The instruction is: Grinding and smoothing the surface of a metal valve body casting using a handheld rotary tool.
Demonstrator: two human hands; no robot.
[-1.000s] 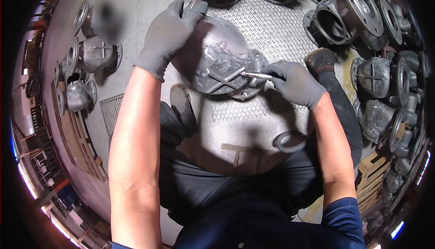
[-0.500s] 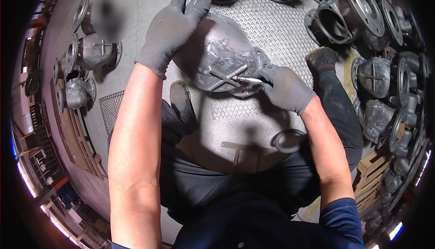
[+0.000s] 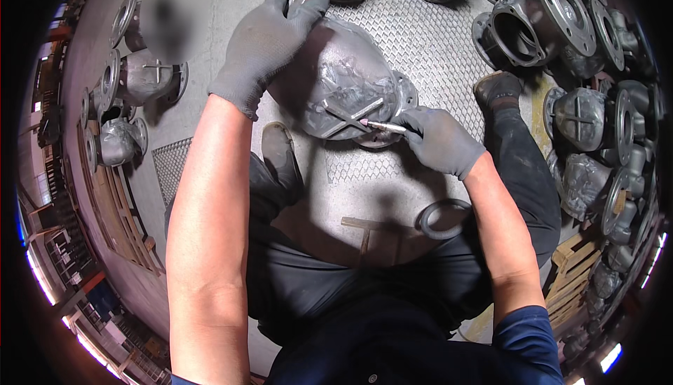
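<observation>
A grey cast-metal valve body (image 3: 343, 69) lies tilted before me, with a raised X-shaped rib on its rounded side and flanges at its ends. My left hand (image 3: 270, 45), in a grey glove, is closed round the flange at its far left end. In my gloved right hand (image 3: 442, 139) is a slim, pen-shaped grinder (image 3: 384, 126) with a pinkish tip. That tip meets or nearly meets the lower right arm of the X rib. My right fingers hide the tool's rear end.
Metal mesh plate (image 3: 420, 41) covers the floor beneath the casting. More flanged castings (image 3: 515, 34) crowd the right side, and others (image 3: 144, 76) stand at left. By my right thigh lies a dark ring (image 3: 446, 218). A T-shaped bar (image 3: 364, 227) and wooden pallets (image 3: 575, 280) lie nearer.
My right hand and the grinder have shifted very slightly downward and left along the rib. My left hand keeps its hold, and the casting stays nearly still.
</observation>
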